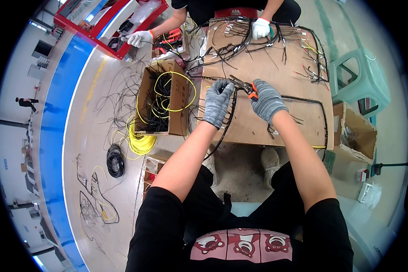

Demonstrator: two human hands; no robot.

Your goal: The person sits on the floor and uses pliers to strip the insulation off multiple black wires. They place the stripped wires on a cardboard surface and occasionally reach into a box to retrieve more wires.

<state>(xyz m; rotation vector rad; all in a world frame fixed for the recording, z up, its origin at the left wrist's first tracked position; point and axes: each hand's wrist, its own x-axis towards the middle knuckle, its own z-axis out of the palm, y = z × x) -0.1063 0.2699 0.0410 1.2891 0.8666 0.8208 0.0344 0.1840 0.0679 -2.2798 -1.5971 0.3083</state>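
Both my hands wear grey knit gloves and work above a brown board (254, 127). My left hand (216, 103) is closed with fingertips pinched by the black wire harness (232, 109), seemingly holding it; the exact grip is hidden. That harness curves down over the board's near left edge. My right hand (267, 100) grips pliers (241, 85) with orange-and-black handles, their jaws pointing left toward my left fingertips. Whether the jaws touch a wire is too small to tell. To the right, a wrapped black run (303, 99) of harness lies along the board.
Across the board a co-worker's white-gloved hand (260, 29) holds harness wires; the other glove (139, 39) is by a red rack (95, 34). A cardboard box (179, 97) of wires and a yellow coil (142, 141) stand left. A green stool (360, 75) and open box (358, 136) stand right.
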